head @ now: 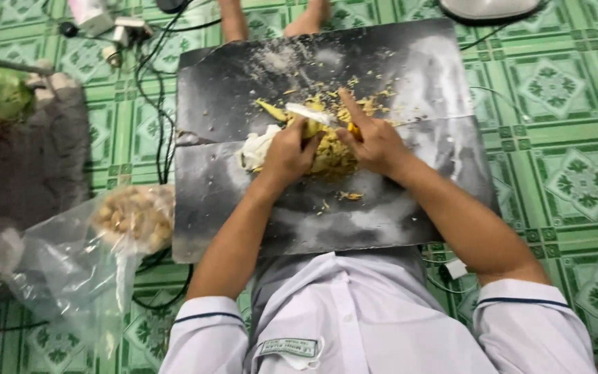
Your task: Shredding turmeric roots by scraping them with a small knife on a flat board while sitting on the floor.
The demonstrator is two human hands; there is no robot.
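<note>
At the frame's centre, the left hand (286, 154) pinches a pale yellow piece (311, 127) steady over the scrap pile (333, 156) on the dark board (243, 83) while the right hand's (376, 142) fingers close around a small yellow-handled tool (354, 131) to trim it.

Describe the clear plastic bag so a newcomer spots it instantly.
Start at the dark grey board lying on the green tiled floor. Off its near-left corner lies the clear plastic bag. Unlike the yellow scraps on the board, it is see-through and holds pale tan lumps.
</note>
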